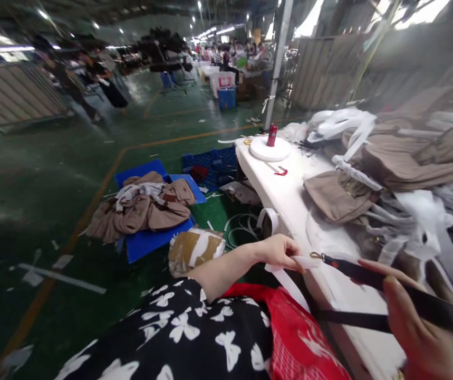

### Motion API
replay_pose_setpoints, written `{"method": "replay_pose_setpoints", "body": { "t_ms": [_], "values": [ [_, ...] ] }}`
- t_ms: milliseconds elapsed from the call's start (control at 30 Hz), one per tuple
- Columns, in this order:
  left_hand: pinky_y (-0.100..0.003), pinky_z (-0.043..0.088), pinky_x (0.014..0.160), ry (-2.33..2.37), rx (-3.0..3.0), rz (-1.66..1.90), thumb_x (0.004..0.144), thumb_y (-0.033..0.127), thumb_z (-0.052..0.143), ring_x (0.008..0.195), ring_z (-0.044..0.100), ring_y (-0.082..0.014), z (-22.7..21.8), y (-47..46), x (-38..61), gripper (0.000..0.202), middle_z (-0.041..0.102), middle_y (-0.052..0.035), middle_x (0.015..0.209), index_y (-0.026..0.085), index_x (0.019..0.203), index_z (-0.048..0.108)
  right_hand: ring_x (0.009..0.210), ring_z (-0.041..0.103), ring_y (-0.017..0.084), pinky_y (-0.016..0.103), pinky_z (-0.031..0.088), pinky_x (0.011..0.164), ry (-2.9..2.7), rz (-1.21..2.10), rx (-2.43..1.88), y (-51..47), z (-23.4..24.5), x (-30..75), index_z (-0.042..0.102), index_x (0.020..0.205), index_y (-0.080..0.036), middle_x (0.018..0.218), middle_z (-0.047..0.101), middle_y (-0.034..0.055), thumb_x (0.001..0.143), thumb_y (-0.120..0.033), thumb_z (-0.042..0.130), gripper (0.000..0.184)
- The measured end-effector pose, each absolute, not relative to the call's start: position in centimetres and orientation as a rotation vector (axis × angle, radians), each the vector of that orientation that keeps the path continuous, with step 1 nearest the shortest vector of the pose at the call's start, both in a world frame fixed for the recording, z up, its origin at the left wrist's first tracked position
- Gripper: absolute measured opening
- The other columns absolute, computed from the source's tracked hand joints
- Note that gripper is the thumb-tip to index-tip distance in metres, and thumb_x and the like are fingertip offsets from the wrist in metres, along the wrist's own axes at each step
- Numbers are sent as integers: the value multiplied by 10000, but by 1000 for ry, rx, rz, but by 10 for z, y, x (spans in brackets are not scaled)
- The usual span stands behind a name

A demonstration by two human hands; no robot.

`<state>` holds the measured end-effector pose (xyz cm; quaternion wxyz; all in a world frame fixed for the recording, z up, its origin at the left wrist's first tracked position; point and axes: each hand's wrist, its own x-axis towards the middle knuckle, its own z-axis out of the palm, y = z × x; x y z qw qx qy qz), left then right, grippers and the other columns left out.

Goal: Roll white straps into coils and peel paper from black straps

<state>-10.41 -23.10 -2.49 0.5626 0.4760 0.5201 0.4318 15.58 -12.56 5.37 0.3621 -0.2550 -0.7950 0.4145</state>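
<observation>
My left hand (278,250) is closed, pinching a thin white strip (291,287) at the near edge of the white table (285,190). One end of the strip reaches the gold clasp (316,255); whether it passes through the clasp I cannot tell. That clasp is on the end of a black strap (355,272). My right hand (420,322), partly blurred, grips the strap between thumb and fingers over the table. Another length of black strap (356,319) hangs below it. A red cloth (297,332) lies across my lap beside the table.
Brown bags (339,195) and white wrapping (424,211) are heaped on the table's right. A red can (272,135) stands on a white disc (260,150). On the floor are a blue box (147,245) of brown bags and a taped bundle (196,250). People stand farther off.
</observation>
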Motion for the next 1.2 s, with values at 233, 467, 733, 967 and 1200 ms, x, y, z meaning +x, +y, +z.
{"method": "replay_pose_setpoints", "body": {
  "t_ms": [233,467,733,967,1200],
  "values": [
    [-221,361,609,1206,1134,960,633,472,877,650,511,-92,-37,-229,-101,429,580,23,689,117,798,701,893,726,260,325,585,769,-1699,1171,-1031,-162,76,152,770,1068,-262,887,762,61,935,-464,615,287],
    [-229,404,659,1107,1253,962,625,516,887,699,545,-113,-44,-219,-103,476,609,8,724,119,831,722,721,746,284,362,642,633,-1902,1380,-820,-138,67,164,790,1017,-230,831,773,114,886,-537,646,364],
    [-273,501,806,822,1309,785,696,453,859,849,632,-171,-36,-205,-98,460,711,-16,900,140,1012,741,831,772,268,282,649,711,-2088,1297,-832,-106,51,172,810,983,-235,918,797,88,878,-557,658,371],
    [-256,504,866,722,1266,747,763,605,774,863,622,-156,-37,-197,-83,542,685,1,874,123,1009,733,993,751,291,339,621,894,-2119,1447,-820,-103,37,174,801,1063,-271,1059,787,75,931,-560,576,389],
    [-240,516,732,677,1222,650,728,567,808,770,607,-142,-53,-189,-81,541,654,-14,839,86,957,712,853,763,322,416,630,830,-2006,1472,-974,-96,33,187,813,994,-253,896,795,108,912,-661,516,512]
  ]
}}
